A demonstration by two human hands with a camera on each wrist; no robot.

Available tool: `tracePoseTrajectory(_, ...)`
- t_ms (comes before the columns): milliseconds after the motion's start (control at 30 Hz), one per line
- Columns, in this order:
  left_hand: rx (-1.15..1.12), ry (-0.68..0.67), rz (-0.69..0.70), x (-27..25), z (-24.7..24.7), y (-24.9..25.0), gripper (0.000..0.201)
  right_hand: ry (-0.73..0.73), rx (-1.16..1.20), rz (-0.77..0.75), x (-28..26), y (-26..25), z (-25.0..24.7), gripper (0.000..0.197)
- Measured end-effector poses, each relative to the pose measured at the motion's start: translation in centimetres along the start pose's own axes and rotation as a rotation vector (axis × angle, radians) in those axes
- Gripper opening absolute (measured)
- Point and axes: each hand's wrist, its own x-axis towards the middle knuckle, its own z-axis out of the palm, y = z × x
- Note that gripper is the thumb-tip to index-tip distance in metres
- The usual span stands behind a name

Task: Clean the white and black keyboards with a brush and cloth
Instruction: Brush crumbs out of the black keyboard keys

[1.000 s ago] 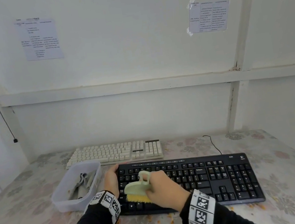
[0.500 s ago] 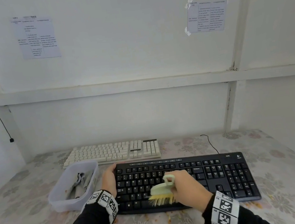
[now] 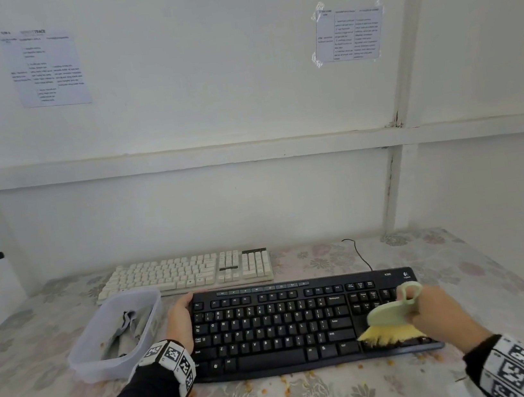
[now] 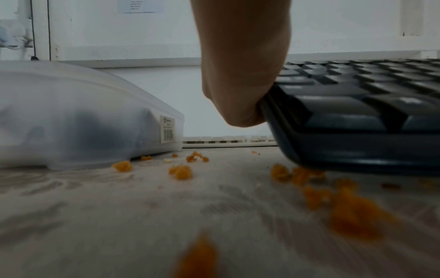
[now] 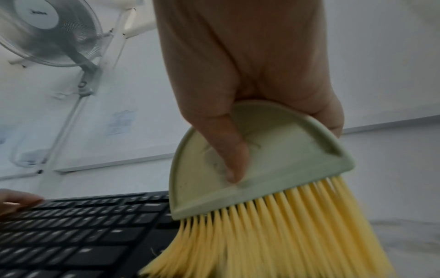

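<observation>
My right hand point(image 3: 438, 311) grips the brush point(image 3: 392, 314), its yellow bristles splayed on the black keyboard point(image 3: 288, 325) at its right end. My left hand point(image 3: 180, 324) clasps that keyboard's left edge near the desk's point(image 3: 349, 394) front.

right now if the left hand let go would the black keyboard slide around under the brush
Probably a little. The black keyboard looks thin and light on a smooth cloth, and the left hand braces its end while the brush sweeps the far end. Crumbs under its edge may reduce grip.
</observation>
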Motion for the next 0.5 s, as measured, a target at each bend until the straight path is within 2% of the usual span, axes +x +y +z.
tracePoseTrajectory(67,0.005,-0.007,0.009,0.1,-0.1,-0.1,0.039,0.017,-0.059,0.110,-0.3,1.5,-1.0,0.013)
tracePoseTrajectory(133,0.012,-0.012,0.017,0.1,-0.1,-0.1,0.039,0.058,-0.107,0.207,-0.4,2.9,-1.9,0.018)
tracePoseTrajectory(233,0.011,-0.031,0.012,0.1,0.0,-0.1,0.038,0.095,-0.145,0.258,-0.5,3.3,-2.8,0.013)
tracePoseTrajectory(367,0.026,-0.035,0.002,0.1,0.0,0.0,0.039,0.140,-0.039,0.143,-1.4,0.3,-3.8,0.025)
tracePoseTrajectory(500,0.041,0.001,0.004,0.4,-0.4,-0.1,0.038,0.179,0.227,-0.082,-1.4,-5.0,-2.9,0.015)
